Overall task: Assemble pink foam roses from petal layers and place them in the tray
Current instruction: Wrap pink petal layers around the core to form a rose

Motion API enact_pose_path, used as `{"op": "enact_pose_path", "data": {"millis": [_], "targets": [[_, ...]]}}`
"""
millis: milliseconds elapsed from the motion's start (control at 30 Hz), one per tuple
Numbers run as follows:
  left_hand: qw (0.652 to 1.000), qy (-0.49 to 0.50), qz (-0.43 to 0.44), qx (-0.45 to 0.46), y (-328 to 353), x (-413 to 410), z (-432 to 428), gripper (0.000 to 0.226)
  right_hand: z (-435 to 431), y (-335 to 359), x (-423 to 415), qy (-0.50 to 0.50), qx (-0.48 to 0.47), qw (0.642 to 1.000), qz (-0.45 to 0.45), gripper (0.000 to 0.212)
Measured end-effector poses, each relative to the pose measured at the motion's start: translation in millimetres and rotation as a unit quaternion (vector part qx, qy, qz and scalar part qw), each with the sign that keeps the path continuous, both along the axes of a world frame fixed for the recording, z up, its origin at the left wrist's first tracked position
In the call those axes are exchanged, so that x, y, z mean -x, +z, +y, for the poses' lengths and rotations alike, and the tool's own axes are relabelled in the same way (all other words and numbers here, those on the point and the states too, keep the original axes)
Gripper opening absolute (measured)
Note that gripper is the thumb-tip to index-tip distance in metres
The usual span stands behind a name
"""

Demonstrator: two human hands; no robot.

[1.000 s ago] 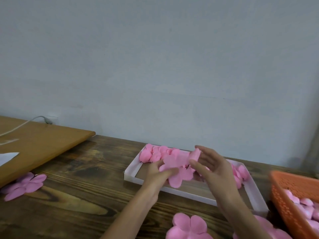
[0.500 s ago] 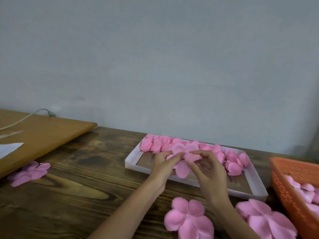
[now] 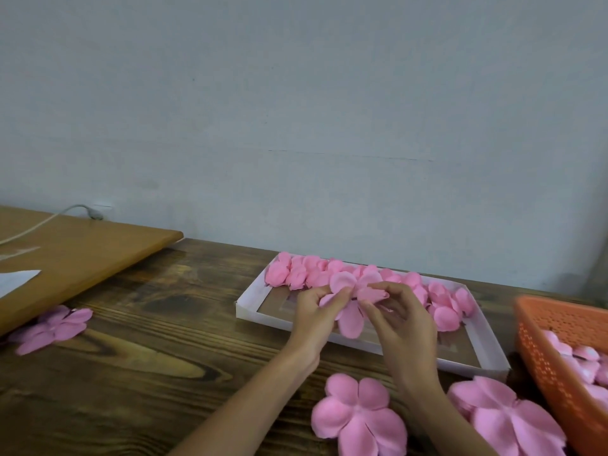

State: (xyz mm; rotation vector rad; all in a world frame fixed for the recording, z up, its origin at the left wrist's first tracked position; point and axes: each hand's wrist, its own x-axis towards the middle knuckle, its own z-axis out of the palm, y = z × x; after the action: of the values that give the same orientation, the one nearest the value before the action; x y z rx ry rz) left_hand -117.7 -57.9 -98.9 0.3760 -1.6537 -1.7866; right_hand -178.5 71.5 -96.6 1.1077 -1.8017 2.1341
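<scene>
Pinching, left hand (image 3: pixel 312 319) and right hand (image 3: pixel 400 327) half-hide rose (image 3: pixel 350 320).

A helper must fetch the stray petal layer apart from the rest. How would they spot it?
On the dark table, find the light wooden board at left. By its near edge lies a pink petal layer. It lies alone, far left of the white tray; the other loose layers sit before the tray.

I see a dark wooden table (image 3: pixel 131 373) against a grey-blue wall (image 3: pixel 296 110). On the left a lighter wooden board (image 3: pixel 82 258) lies over it, carrying a white cable (image 3: pixel 93 213) and a white paper sheet (image 3: pixel 13 281).
</scene>
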Motion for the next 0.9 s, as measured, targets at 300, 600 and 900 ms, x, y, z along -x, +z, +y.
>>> {"op": "enact_pose_path", "data": {"millis": [300, 600, 900], "targets": [[0.998, -0.032, 0.04, -0.038, -4, 0, 6, 0.014, 2, 0, 1, -0.058, -0.026, 0.998, 0.025, 0.03], [0.995, -0.075, 0.053, -0.048, -7, 3, 5, 0.035, 6, 4, 6, -0.029, -0.014, 0.999, -0.043, 0.032], [0.99, -0.094, 0.055, 0.091, -4, -4, -7, 0.03, 7, 5, 7, -0.05, -0.053, 0.997, -0.007, 0.023]]}}
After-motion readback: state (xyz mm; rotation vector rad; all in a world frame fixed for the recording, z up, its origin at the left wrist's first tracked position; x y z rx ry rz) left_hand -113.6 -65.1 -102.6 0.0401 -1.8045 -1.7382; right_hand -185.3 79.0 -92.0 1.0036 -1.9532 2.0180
